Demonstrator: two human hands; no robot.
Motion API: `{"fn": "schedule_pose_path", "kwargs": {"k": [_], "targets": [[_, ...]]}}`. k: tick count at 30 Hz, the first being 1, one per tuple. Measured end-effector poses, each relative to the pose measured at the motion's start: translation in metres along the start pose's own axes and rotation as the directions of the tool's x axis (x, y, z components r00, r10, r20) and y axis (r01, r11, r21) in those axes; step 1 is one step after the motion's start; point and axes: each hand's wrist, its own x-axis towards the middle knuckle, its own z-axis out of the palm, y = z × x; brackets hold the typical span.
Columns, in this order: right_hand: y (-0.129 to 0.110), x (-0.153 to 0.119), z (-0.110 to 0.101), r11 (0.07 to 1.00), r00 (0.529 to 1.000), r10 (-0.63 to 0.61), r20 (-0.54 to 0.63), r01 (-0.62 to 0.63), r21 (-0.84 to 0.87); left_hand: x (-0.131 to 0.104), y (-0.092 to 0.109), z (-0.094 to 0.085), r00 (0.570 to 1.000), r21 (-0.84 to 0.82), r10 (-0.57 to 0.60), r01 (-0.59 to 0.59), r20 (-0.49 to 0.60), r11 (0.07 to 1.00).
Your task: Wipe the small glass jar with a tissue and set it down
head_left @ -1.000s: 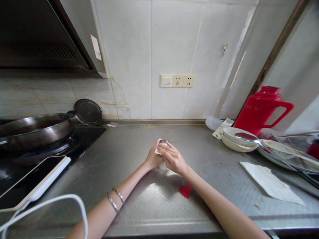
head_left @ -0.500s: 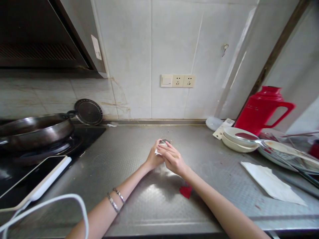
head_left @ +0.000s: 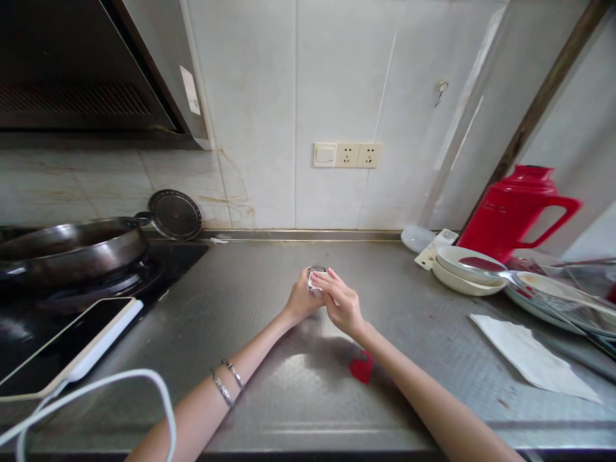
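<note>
Nearest, on the steel counter (head_left: 289, 417): a torn red scrap (head_left: 360, 367), just inside the R forearm and on the wearer's side of the R hand (head_left: 345, 307). Silver bangles (head_left: 232, 373) on the L wrist side, toward the wearer from the L hand (head_left: 301, 299).

Beyond, the hands meet. L hand grasps a small glass-like object (head_left: 317, 268), prob. clear, mostly hidden; R hand holds white tissue (head_left: 312, 282) against it w/ fingers laid over, thumb hidden. Object sits b/w the hands, at the fingertips, apparently above the counter.

To work it well, I'd say: firm L grip low down, R fingertips flat w/ tissue under them, light pressure, turning the object bit by bit so no side is missed; a hard squeeze could slip or crack it.

Direction: an end shows past the fingers, seemingly facing up & toward the wall (head_left: 269, 192). Long axis: can't tell, fingers cover it.
</note>
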Motion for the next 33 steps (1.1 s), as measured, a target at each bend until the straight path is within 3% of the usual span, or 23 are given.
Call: {"fn": "schedule_pose_path", "kwargs": {"k": [5, 12, 18, 20, 25, 30, 33], "targets": [[0.004, 0.003, -0.004, 0.988, 0.98, 0.157, -0.123, -0.155, 0.02, -0.002, 0.007, 0.0, 1.0, -0.078, 0.0, 0.0, -0.006, 0.997], [-0.004, 0.003, -0.002, 0.997, 0.993, 0.068, -0.094, -0.066, 0.027, -0.001, 0.002, -0.001, 0.999, -0.104, 0.0, -0.003, -0.032, 0.995], [0.002, 0.007, -0.005, 0.962, 0.942, 0.273, -0.195, -0.266, 0.058, -0.003, 0.005, 0.0, 1.0, -0.091, 0.029, -0.03, -0.011, 0.995], [0.001, 0.007, -0.005, 0.977, 0.96, 0.215, -0.181, -0.21, 0.047, -0.003, 0.003, -0.001, 1.0, -0.092, 0.027, -0.027, -0.01, 0.995], [-0.001, 0.003, -0.003, 1.0, 1.0, -0.007, -0.018, 0.007, 0.026, 0.002, -0.004, -0.003, 0.999, -0.061, 0.0, -0.002, -0.043, 0.998], [0.005, 0.005, -0.005, 0.997, 0.995, 0.074, -0.063, -0.074, -0.003, 0.002, 0.006, -0.003, 0.998, -0.026, -0.04, 0.039, -0.045, 0.999], [0.007, 0.003, -0.005, 0.999, 0.997, 0.036, -0.061, -0.038, -0.039, 0.001, 0.01, -0.004, 0.997, 0.02, -0.046, 0.048, -0.063, 0.999]]}}
